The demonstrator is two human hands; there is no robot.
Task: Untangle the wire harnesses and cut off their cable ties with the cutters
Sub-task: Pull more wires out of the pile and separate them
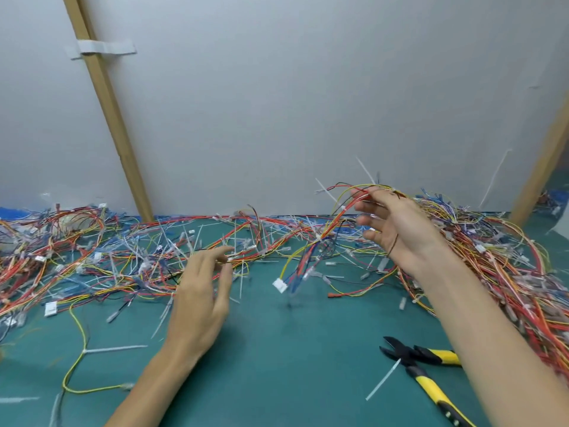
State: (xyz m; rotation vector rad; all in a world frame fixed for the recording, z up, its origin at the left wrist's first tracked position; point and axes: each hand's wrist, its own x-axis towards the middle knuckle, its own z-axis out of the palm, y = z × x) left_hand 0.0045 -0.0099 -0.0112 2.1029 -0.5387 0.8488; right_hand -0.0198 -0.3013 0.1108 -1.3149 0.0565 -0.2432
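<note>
My right hand (391,223) is raised at the right and pinches a wire harness (326,229) of red, yellow and blue wires near its top. The harness hangs down to a white connector (280,285) just above the mat. White cable ties (328,192) stick out from it. My left hand (203,285) hovers over the mat with relaxed fingers, its fingertips at a red and yellow wire bundle (246,252). The yellow-and-black cutters (415,362) lie on the mat under my right forearm, jaws apart.
A green mat (292,349) covers the table. Tangled harnesses are heaped at the left (61,257) and at the right (508,266). Cut white ties (383,380) litter the mat. A grey wall with a wooden strip (107,118) stands behind.
</note>
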